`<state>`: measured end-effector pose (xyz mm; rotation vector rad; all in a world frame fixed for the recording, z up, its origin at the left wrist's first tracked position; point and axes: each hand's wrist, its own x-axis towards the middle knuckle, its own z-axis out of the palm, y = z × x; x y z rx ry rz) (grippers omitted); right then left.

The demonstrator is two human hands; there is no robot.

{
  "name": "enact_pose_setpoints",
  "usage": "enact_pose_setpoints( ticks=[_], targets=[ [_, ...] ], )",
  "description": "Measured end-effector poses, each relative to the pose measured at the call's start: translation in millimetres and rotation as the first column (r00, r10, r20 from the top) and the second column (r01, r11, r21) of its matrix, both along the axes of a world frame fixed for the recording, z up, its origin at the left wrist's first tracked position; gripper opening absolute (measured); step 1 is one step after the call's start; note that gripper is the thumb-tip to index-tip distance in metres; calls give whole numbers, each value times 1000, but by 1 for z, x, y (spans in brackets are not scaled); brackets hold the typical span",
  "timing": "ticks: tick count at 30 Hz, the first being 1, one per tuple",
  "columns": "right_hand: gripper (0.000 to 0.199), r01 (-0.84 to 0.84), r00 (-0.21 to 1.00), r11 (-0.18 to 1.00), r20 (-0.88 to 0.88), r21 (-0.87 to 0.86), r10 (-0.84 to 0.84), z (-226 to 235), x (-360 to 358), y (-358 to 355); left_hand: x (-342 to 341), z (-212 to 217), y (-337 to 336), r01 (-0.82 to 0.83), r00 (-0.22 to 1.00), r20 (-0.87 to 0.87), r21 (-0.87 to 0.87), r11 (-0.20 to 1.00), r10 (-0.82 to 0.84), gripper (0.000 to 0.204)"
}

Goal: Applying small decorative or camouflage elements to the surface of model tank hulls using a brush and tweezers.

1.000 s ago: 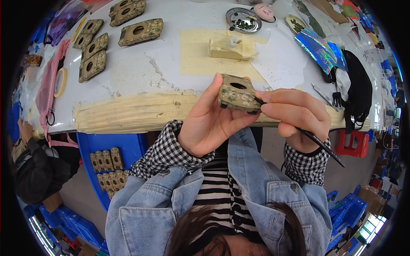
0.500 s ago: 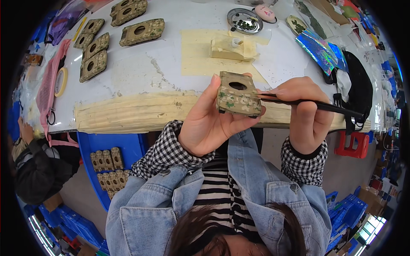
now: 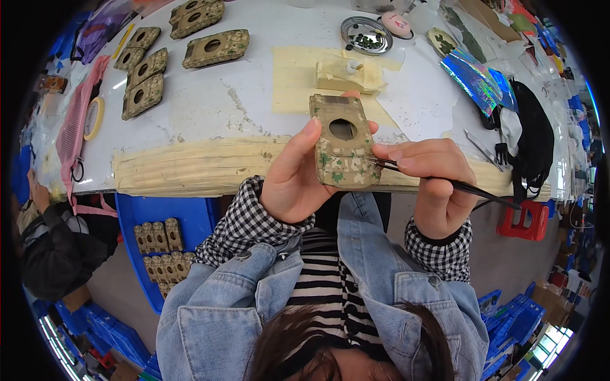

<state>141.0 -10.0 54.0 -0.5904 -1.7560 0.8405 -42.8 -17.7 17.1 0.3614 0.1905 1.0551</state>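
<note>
My left hand (image 3: 289,178) holds a camouflage-patterned model tank hull (image 3: 346,166) by its sides above the table's front edge. A round hole in its top faces up. My right hand (image 3: 437,174) is closed around black tweezers (image 3: 480,190), gripped like a pen. Their tips touch or hover just over the hull's right side, near its lower part; whether they pinch something is too small to tell. Past the hull, a block wrapped in tan masking tape (image 3: 343,77) sits on a taped patch of the table.
Several matching hulls (image 3: 216,49) lie at the back left. A round metal dish (image 3: 367,35) holds small dark green parts. Farther right are silvery tweezers (image 3: 484,147) and a black strap bag (image 3: 532,136). A blue tray (image 3: 200,213) of hulls is below, left of me; a person (image 3: 60,247) sits beyond.
The hull has tipped so its top faces up more fully and shifted slightly left. My right hand and the tweezers have moved left and down with it, uncovering the silvery tweezers.
</note>
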Motion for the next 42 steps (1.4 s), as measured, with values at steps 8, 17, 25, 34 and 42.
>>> enact_pose_setpoints(
  ticks=[8, 17, 25, 34, 42],
  targets=[
    [29, 15, 1000, 1000, 20, 24, -15, 1, 0, -2, 1, 0, 0, -9, 1000, -15, 14, 1000, 9, 66],
    [28, 13, 999, 999, 39, 32, -14, 2, 1, -1, 0, 1, -1, -3, 1000, -13, 0, 1000, 3, 64],
    [27, 15, 999, 1000, 41, 25, -16, 3, 0, -1, 0, 2, 0, -1, 1000, -23, 5, 1000, 1, 64],
    [27, 9, 998, 1000, 57, 29, -11, 4, 1, 0, -1, 2, 0, -2, 1000, -22, -16, 1000, 2, 63],
    [28, -10, 1000, 1000, 13, 15, 10, 2, 0, -1, -1, 0, 1, 18, 1000, 11, -9, 1000, -18, 63]
  ],
)
